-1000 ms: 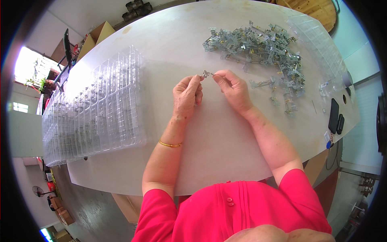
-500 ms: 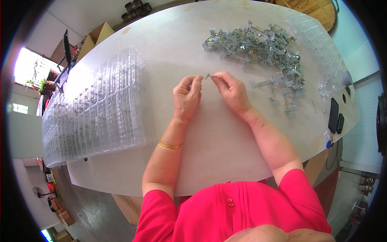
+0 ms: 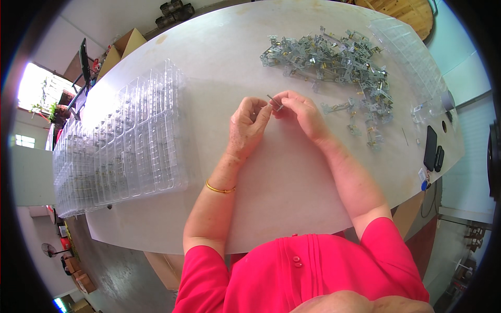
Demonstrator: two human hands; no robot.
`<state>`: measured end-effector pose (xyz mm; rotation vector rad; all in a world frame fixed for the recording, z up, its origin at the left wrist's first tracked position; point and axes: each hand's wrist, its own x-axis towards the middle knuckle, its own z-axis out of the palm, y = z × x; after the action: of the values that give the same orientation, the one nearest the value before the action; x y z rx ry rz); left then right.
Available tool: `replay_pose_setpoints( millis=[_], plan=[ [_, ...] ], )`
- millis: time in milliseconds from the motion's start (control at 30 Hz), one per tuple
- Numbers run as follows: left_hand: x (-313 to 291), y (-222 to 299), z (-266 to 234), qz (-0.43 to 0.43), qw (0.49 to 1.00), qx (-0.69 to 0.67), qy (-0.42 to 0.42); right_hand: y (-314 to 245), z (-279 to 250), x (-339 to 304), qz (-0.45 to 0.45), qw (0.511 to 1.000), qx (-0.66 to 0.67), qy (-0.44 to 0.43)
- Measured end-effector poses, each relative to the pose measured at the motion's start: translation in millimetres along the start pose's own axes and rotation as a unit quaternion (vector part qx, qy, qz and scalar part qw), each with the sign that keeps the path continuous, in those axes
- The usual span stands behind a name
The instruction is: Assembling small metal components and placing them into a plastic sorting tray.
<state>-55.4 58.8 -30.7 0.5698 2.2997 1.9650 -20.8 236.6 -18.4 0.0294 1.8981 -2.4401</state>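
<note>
Over the middle of the table, my left hand (image 3: 248, 127) and my right hand (image 3: 302, 113) meet with their fingertips close together. Between them is a small grey metal part (image 3: 275, 102), thin and partly covered by the fingers. Both hands pinch it; its exact shape cannot be made out. Beyond my right hand lies a heap of similar small metal parts (image 3: 334, 60), some with brass-coloured bits. A few loose metal parts (image 3: 373, 133) trail from the heap toward me.
On the left stands a stack of clear plastic trays (image 3: 125, 141) with rows of small compartments. Another clear tray (image 3: 412, 62) lies at the far right. Along the right edge are a black phone (image 3: 430, 148), a thin rod (image 3: 405, 136) and a clear bottle (image 3: 425, 110).
My hands have come closer together, the left moving slightly right. The metal part has been turned between the fingers and now slants up to the left.
</note>
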Motion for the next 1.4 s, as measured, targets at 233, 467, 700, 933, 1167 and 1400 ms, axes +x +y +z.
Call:
replay_pose_setpoints(
  millis=[233,467,700,933,1167,1400],
  plan=[
    [-3.0,5.0,-0.7,0.018,0.991,-0.033,-0.131,1.7,-4.5,3.0,0.015,1.0,0.021,0.012],
    [4.0,14.5,-14.0,-0.165,0.964,-0.2,-0.068,5.5,-7.5,0.7,-0.118,0.992,0.046,0.018],
    [5.8,14.0,-16.8,-0.192,0.958,-0.198,-0.071,2.2,5.5,-6.3,-0.178,0.982,-0.066,-0.014],
    [11.4,-2.0,-25.6,-0.13,0.902,-0.386,-0.14,9.5,-1.9,1.4,-0.087,0.987,0.128,0.049],
    [6.8,5.9,-8.8,0.004,0.966,-0.236,-0.103,15.1,-11.4,7.3,-0.036,0.964,0.253,0.077],
    [9.5,0.3,-12.1,-0.018,0.963,-0.265,-0.051,17.6,7.7,5.2,-0.047,0.984,0.152,0.085]
  ],
)
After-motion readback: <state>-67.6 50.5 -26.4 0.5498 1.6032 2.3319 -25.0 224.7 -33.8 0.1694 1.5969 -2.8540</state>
